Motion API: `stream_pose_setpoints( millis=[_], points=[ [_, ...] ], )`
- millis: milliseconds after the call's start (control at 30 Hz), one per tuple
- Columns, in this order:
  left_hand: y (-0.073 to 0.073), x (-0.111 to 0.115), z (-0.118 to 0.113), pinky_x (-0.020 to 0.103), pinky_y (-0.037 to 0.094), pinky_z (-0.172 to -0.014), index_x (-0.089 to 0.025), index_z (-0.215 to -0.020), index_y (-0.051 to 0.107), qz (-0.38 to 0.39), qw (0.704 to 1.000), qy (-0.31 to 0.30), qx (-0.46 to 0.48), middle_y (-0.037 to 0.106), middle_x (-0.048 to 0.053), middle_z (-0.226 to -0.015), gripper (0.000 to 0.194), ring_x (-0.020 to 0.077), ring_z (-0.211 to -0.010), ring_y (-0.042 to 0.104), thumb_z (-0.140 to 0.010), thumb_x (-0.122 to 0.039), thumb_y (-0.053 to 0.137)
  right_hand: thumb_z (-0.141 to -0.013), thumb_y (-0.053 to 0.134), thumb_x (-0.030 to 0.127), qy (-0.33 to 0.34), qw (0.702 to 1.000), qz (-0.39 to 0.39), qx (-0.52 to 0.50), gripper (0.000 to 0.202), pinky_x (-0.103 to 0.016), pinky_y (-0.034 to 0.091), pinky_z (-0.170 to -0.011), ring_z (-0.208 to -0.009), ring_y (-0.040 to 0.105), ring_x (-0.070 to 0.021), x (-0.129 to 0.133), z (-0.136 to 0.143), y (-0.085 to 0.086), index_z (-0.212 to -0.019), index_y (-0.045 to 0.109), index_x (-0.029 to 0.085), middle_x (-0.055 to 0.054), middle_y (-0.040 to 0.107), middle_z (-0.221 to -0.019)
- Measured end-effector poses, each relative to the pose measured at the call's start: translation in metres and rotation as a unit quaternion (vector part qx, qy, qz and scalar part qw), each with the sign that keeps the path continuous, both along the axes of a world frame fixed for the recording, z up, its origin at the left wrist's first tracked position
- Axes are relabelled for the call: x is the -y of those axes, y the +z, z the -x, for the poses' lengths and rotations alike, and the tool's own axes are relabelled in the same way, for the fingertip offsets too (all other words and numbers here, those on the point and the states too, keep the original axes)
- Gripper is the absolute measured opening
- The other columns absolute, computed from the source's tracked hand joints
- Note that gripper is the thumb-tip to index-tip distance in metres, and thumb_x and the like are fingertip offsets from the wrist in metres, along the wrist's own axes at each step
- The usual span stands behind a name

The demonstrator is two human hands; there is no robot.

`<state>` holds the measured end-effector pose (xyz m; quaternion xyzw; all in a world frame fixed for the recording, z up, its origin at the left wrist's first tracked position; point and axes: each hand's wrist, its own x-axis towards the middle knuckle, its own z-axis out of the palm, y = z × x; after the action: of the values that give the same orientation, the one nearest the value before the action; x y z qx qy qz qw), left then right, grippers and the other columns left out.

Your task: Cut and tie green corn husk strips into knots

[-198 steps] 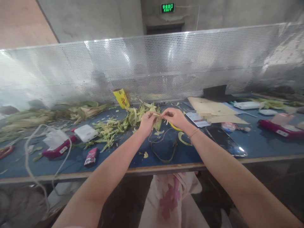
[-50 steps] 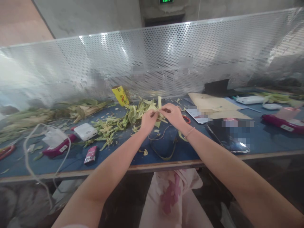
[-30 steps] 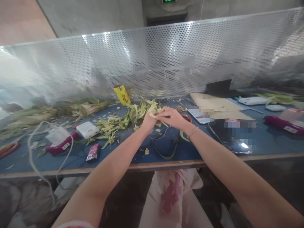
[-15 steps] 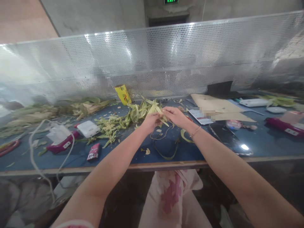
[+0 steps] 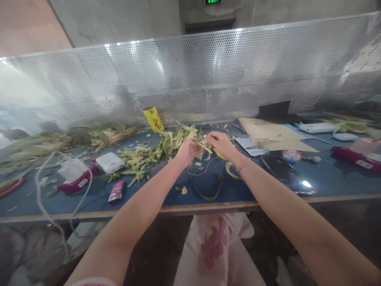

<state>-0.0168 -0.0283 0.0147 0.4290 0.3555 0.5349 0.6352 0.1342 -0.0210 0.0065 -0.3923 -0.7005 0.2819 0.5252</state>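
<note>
Pale green leaf strips (image 5: 205,145) are held between my two hands above the middle of the blue table. My left hand (image 5: 189,150) has its fingers closed on the strips from the left. From the right, my right hand (image 5: 219,143) pinches them, its fingertips close to the left ones. Just behind and left of my hands lies a pile of green leaf pieces (image 5: 169,143). A curled pale strip (image 5: 233,171) rests under my right wrist, and a thin looped strand (image 5: 208,197) lies in front of my hands.
A yellow tube (image 5: 154,119) stands by the perforated metal screen (image 5: 202,75). To the left are a white device (image 5: 109,162), a pink box (image 5: 116,192) and a cabled magenta holder (image 5: 77,182). On the right lie a dark phone (image 5: 287,174) and brown paper (image 5: 268,129).
The wide pale leaf strips that stood up between my hands now look narrower and lower. My right hand has shifted slightly, and a yellow thing shows beneath it.
</note>
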Motion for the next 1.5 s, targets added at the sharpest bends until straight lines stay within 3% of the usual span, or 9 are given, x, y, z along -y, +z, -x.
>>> stream_pose_setpoints(
  millis=[233, 500, 700, 933, 1100, 1200, 1333, 1500],
  points=[
    [-0.001, 0.004, -0.003, 0.031, 0.05, -0.079, -0.017, -0.075, 0.046, -0.049, 0.998, -0.008, -0.03, 0.06, -0.001, -0.063, 0.019, 0.0083, -0.059, 0.059, -0.063, -0.004, 0.052, -0.079, 0.051, 0.041, -0.072, 0.996, -0.003, 0.051, 0.027, -0.024, 0.036, -0.054, -0.052, 0.045, -0.0102, 0.007, 0.0, 0.008, -0.069, 0.056, 0.017, 0.001, 0.054, -0.06],
    [-0.003, 0.004, -0.004, 0.031, 0.05, -0.081, -0.016, -0.076, 0.047, -0.06, 0.998, -0.025, -0.021, 0.061, -0.002, -0.065, 0.018, 0.0082, -0.061, 0.061, -0.067, -0.006, 0.059, -0.081, 0.048, 0.035, -0.117, 0.986, -0.07, 0.099, 0.021, -0.025, 0.037, -0.063, -0.061, 0.048, -0.0125, 0.004, -0.001, 0.005, -0.07, 0.053, 0.018, -0.001, 0.058, -0.064],
    [-0.005, 0.002, -0.005, 0.031, 0.049, -0.084, -0.014, -0.069, 0.051, -0.049, 0.999, -0.015, -0.015, 0.061, -0.001, -0.063, 0.016, 0.0076, -0.062, 0.06, -0.067, -0.009, 0.066, -0.08, 0.05, 0.036, -0.097, 0.985, -0.075, 0.12, 0.021, -0.025, 0.037, -0.061, -0.059, 0.049, -0.012, 0.004, 0.001, 0.003, -0.071, 0.054, 0.017, 0.0, 0.057, -0.063],
    [-0.008, 0.001, -0.008, 0.028, 0.048, -0.085, -0.012, -0.061, 0.059, -0.072, 0.997, -0.034, -0.019, 0.06, -0.001, -0.063, 0.015, 0.0064, -0.064, 0.057, -0.065, -0.013, 0.073, -0.078, 0.052, 0.042, -0.073, 0.994, -0.025, 0.074, 0.026, -0.025, 0.037, -0.057, -0.058, 0.049, -0.0123, 0.004, 0.003, 0.003, -0.069, 0.056, 0.017, 0.0, 0.057, -0.062],
    [-0.01, -0.002, -0.006, 0.028, 0.049, -0.082, -0.012, -0.06, 0.055, -0.082, 0.996, -0.02, -0.018, 0.059, -0.001, -0.062, 0.02, 0.0063, -0.062, 0.058, -0.063, -0.015, 0.075, -0.079, 0.049, 0.042, -0.016, 0.997, 0.035, -0.069, 0.025, -0.026, 0.04, -0.058, -0.059, 0.047, -0.0115, -0.006, 0.002, -0.002, -0.074, 0.055, 0.018, 0.002, 0.05, -0.064],
    [-0.011, -0.005, -0.005, 0.026, 0.049, -0.079, -0.012, -0.06, 0.053, -0.089, 0.996, -0.011, -0.005, 0.058, -0.002, -0.062, 0.021, 0.0056, -0.063, 0.057, -0.065, -0.015, 0.073, -0.071, 0.055, 0.032, 0.068, 0.976, 0.088, -0.189, 0.018, -0.025, 0.043, -0.058, -0.062, 0.048, -0.0106, -0.008, 0.003, -0.002, -0.084, 0.052, 0.02, 0.003, 0.048, -0.071],
    [-0.012, -0.006, -0.003, 0.025, 0.048, -0.08, -0.013, -0.059, 0.05, -0.092, 0.996, -0.002, 0.02, 0.056, -0.003, -0.061, 0.021, 0.0057, -0.063, 0.057, -0.066, -0.012, 0.07, -0.059, 0.058, 0.018, 0.136, 0.958, 0.102, -0.232, 0.031, -0.025, 0.045, -0.062, -0.068, 0.051, -0.0096, -0.003, 0.003, 0.003, -0.089, 0.049, 0.021, 0.003, 0.049, -0.081],
    [-0.011, -0.005, -0.002, 0.024, 0.048, -0.079, -0.013, -0.059, 0.05, -0.107, 0.994, -0.001, 0.038, 0.056, -0.002, -0.062, 0.021, 0.0061, -0.064, 0.057, -0.066, -0.013, 0.07, -0.058, 0.067, 0.021, 0.102, 0.973, 0.083, -0.188, 0.04, -0.027, 0.044, -0.064, -0.069, 0.052, -0.0092, -0.002, 0.001, 0.003, -0.094, 0.05, 0.02, 0.002, 0.051, -0.09]
  ],
)
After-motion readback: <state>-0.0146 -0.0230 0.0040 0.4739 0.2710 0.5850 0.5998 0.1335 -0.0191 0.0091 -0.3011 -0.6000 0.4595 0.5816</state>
